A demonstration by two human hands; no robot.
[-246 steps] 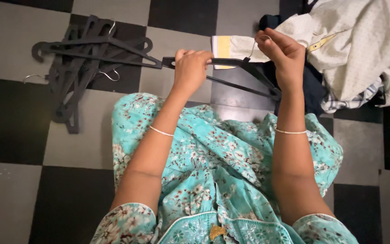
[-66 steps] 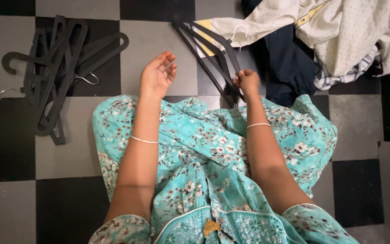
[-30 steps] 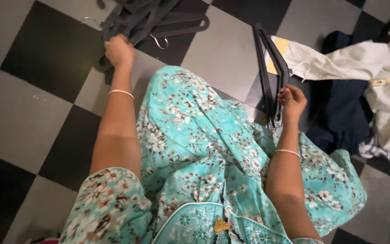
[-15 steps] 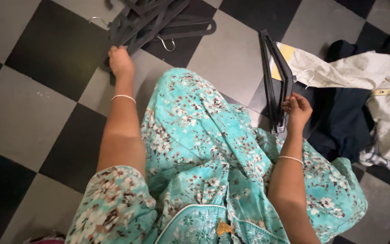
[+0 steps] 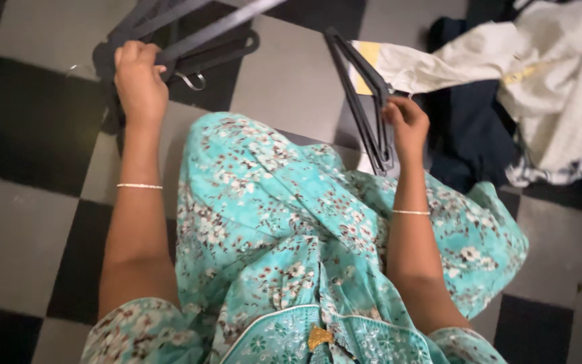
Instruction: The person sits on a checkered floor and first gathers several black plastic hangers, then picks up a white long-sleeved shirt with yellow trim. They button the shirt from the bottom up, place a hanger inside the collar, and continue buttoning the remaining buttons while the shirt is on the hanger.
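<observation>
— What have I got on the feed right now?

— Both hands are busy with hangers. My left hand (image 5: 139, 77) is curled tight around the end of a dark hanger (image 5: 197, 40) that slants up and away from the pile of hangers (image 5: 170, 47) on the checkered floor (image 5: 28, 222). My right hand (image 5: 405, 125) is closed on a second black hanger (image 5: 365, 101), gripping it low on one arm so its frame stands nearly on edge beside my knee.

— And the clothes?

— Just off to the right: a pale cream garment (image 5: 506, 61) lies over a dark navy one (image 5: 466, 128), with a striped bit showing at the far edge. The second hanger's upper end touches the cream cloth's yellow-trimmed corner (the metal hook there is hard to make out).

— How would you handle the hanger well from here?

— I'd judge the left grip is the delicate one. The hangers in that pile overlap, and a silver hook (image 5: 190, 81) sits just under my fist, so a straight, slow lift along the hanger's own length should free it without dragging the others. On the right, a hold nearer the hook would steady it better; gripped at the arm, the frame can swing.
</observation>
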